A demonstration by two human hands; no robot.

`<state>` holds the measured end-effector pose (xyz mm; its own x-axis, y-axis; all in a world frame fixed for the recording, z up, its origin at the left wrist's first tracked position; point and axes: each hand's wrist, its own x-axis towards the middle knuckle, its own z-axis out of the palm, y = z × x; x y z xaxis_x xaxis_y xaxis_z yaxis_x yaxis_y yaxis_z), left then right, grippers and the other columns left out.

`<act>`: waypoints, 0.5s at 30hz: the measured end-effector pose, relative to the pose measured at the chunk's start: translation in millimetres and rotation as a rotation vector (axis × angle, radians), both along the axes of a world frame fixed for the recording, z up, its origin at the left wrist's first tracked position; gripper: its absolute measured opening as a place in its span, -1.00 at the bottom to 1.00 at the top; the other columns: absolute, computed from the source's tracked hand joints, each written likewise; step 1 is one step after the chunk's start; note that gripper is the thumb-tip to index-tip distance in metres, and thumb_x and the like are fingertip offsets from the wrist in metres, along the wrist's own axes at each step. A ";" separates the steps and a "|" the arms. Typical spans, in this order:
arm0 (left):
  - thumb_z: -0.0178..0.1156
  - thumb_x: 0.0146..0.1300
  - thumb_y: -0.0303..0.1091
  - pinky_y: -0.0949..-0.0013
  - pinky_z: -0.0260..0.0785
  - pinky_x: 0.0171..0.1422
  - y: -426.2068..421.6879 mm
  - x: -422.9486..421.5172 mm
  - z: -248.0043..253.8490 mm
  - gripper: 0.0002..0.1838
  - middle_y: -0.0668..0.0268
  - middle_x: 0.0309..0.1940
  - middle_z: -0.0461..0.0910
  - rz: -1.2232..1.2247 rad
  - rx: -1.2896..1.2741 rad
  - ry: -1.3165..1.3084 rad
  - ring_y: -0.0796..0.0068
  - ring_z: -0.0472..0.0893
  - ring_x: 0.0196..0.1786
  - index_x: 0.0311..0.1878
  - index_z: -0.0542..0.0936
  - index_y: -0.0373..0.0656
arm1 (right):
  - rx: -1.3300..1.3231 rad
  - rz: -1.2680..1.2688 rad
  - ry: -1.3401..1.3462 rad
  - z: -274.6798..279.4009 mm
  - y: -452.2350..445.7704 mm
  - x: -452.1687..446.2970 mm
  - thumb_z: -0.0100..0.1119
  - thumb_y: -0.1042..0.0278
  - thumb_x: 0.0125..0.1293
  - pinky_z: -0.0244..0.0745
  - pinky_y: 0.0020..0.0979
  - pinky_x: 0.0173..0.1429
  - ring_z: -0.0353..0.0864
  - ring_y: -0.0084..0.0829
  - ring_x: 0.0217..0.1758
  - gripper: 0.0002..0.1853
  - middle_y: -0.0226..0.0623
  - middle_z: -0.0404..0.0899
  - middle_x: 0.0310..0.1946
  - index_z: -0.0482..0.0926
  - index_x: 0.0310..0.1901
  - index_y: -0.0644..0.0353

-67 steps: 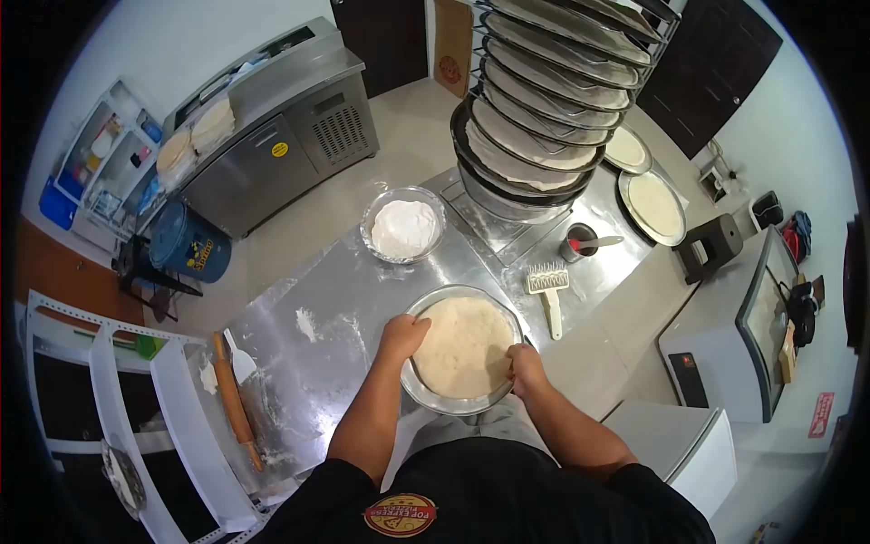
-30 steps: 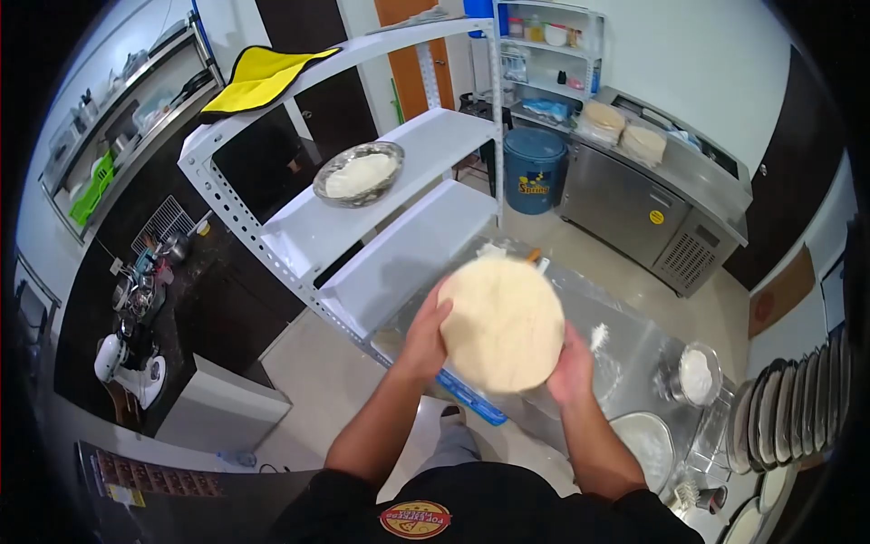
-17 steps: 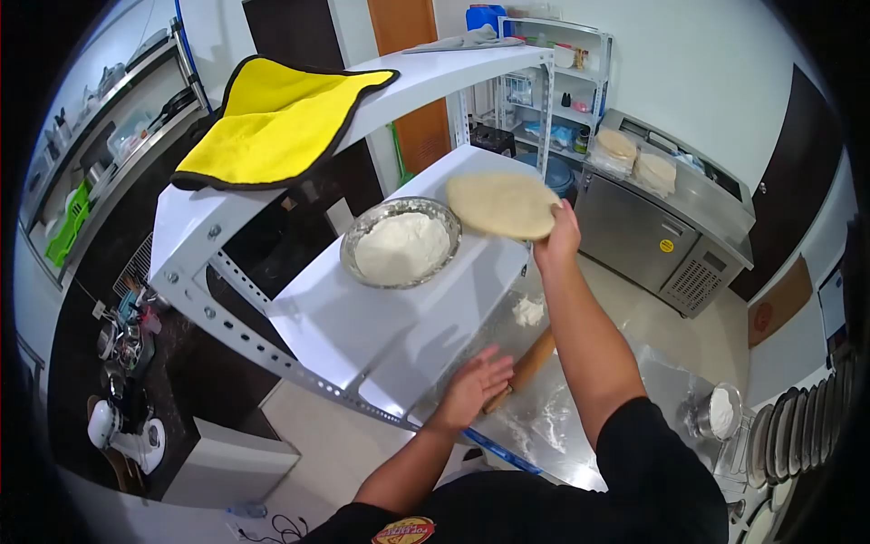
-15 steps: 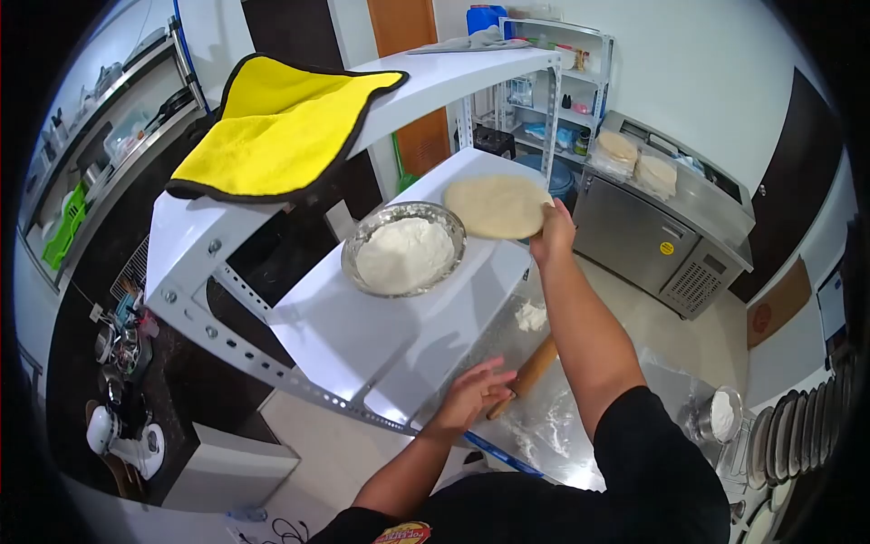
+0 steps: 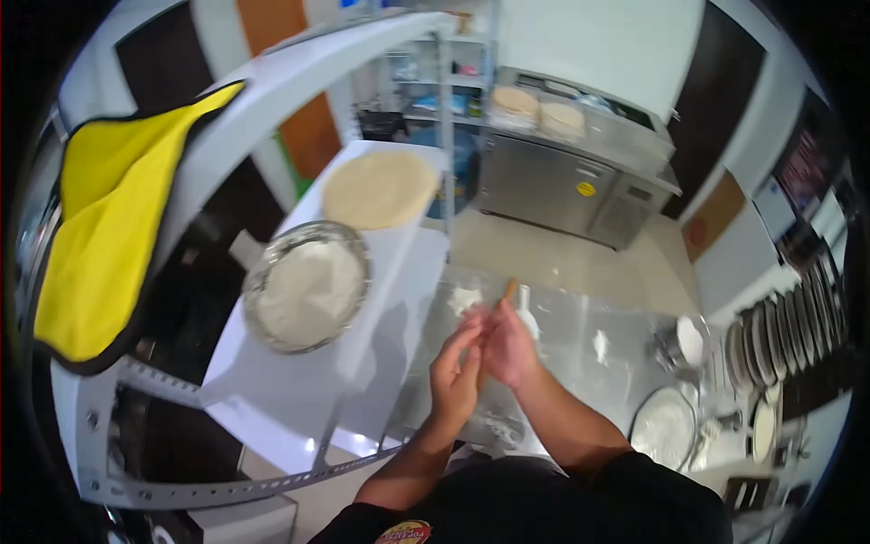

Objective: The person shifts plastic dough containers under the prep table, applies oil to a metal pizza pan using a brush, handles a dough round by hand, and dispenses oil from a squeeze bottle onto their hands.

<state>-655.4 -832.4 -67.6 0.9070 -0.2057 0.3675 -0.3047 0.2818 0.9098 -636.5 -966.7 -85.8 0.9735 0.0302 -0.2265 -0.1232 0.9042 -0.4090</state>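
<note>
My left hand and my right hand meet above the metal table, with the fingers extended and somewhat blurred. Neither appears to hold anything. Behind them lies a wooden rolling pin, mostly hidden by the hands. A white tool, perhaps a scraper, sits close to my right hand. On the white shelf to the left, a flat round of dough rests behind a metal bowl of white flour.
A yellow cloth hangs over the upper shelf. To the right are a flour container, a floury round plate and a rack of pans. Stacked dough rounds top a steel counter at the back.
My right hand has let go of the dough round, which now lies on the shelf, and has come down to my left hand. The view has swung to the right.
</note>
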 end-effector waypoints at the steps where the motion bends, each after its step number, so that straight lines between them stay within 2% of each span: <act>1: 0.08 0.50 -0.40 0.13 0.28 0.49 -14.6 -0.4 -4.4 -0.61 0.10 0.28 0.56 -0.057 0.005 0.015 0.23 0.54 0.33 0.33 0.51 -0.29 | 0.124 0.085 -0.013 -15.4 -6.8 -21.8 -0.04 -0.16 0.52 0.44 -0.17 0.35 0.59 -0.26 0.19 -0.49 -0.18 0.64 0.07 0.58 0.09 0.17; 4: 0.17 0.38 -0.37 -0.05 0.05 0.60 -54.7 12.6 -26.3 -0.60 0.00 0.36 0.47 -0.422 0.659 -0.890 0.00 0.36 0.50 0.24 0.57 -0.31 | 0.212 -0.062 -0.057 -19.4 -34.6 -74.8 -0.07 -0.20 0.52 0.40 -0.08 0.39 0.55 -0.18 0.27 -0.42 -0.11 0.58 0.19 0.53 0.18 0.18; 5: 0.17 0.38 -0.37 -0.05 0.05 0.60 -65.3 14.7 -30.9 -0.60 0.00 0.36 0.47 -0.476 0.635 -0.904 0.00 0.36 0.50 0.24 0.57 -0.31 | 0.252 -0.097 -0.086 -18.5 -45.8 -93.6 -0.09 -0.22 0.52 0.38 -0.03 0.40 0.53 -0.14 0.30 -0.39 -0.07 0.55 0.24 0.51 0.23 0.19; 7: 0.26 0.26 -0.28 -0.17 -0.09 0.62 -91.1 31.7 -35.0 -0.54 -0.03 0.41 0.40 -0.178 0.844 -0.572 -0.15 0.34 0.48 0.21 0.61 -0.23 | 0.183 -0.167 -0.126 -13.2 -82.5 -132.9 -0.13 -0.24 0.52 0.34 -0.02 0.43 0.50 -0.11 0.34 -0.36 -0.06 0.52 0.28 0.47 0.28 0.19; 9: 0.34 0.18 -0.12 -0.23 -0.06 0.60 -118.0 42.7 -60.8 -0.47 -0.06 0.43 0.37 0.006 0.974 -0.736 -0.18 0.31 0.49 0.21 0.63 -0.12 | 0.043 -0.183 -0.148 -11.3 -118.0 -186.0 -0.21 -0.27 0.52 0.27 0.02 0.50 0.44 -0.05 0.41 -0.30 -0.02 0.47 0.35 0.40 0.38 0.19; 10: 0.34 0.18 -0.12 -0.23 -0.06 0.60 -142.9 24.6 -70.9 -0.47 -0.06 0.43 0.37 -0.058 0.949 -0.757 -0.18 0.31 0.49 0.21 0.63 -0.12 | 0.038 -0.250 -0.138 -15.3 -129.4 -210.5 -0.21 -0.27 0.52 0.27 0.02 0.50 0.44 -0.05 0.41 -0.30 -0.02 0.47 0.35 0.40 0.38 0.19; 13: 0.33 0.18 -0.02 -0.31 -0.17 0.61 -202.4 -68.1 -22.2 -0.47 -0.03 0.43 0.38 -0.501 0.526 -0.650 -0.23 0.27 0.51 0.21 0.65 0.03 | 0.017 -0.508 0.012 -36.4 -152.9 -271.5 -0.20 -0.28 0.51 0.23 0.04 0.52 0.36 -0.08 0.48 -0.29 -0.02 0.40 0.41 0.35 0.42 0.15; 14: 0.33 0.18 -0.02 -0.31 -0.17 0.61 -214.5 -104.0 -16.3 -0.47 -0.03 0.43 0.38 -0.536 0.507 -0.664 -0.23 0.27 0.51 0.21 0.65 0.03 | 0.011 -0.548 0.009 -39.1 -156.3 -287.3 -0.20 -0.28 0.51 0.23 0.04 0.52 0.36 -0.08 0.48 -0.29 -0.02 0.40 0.41 0.35 0.42 0.15; 15: 0.30 0.21 -0.06 -0.36 -0.15 0.59 -219.8 -142.9 -14.8 -0.49 0.08 0.47 0.34 -0.790 0.524 -0.848 -0.23 0.24 0.52 0.23 0.63 0.05 | 0.023 -0.604 -0.059 -43.2 -156.2 -300.6 -0.19 -0.27 0.51 0.24 0.02 0.51 0.35 -0.08 0.48 -0.29 -0.02 0.39 0.42 0.33 0.44 0.13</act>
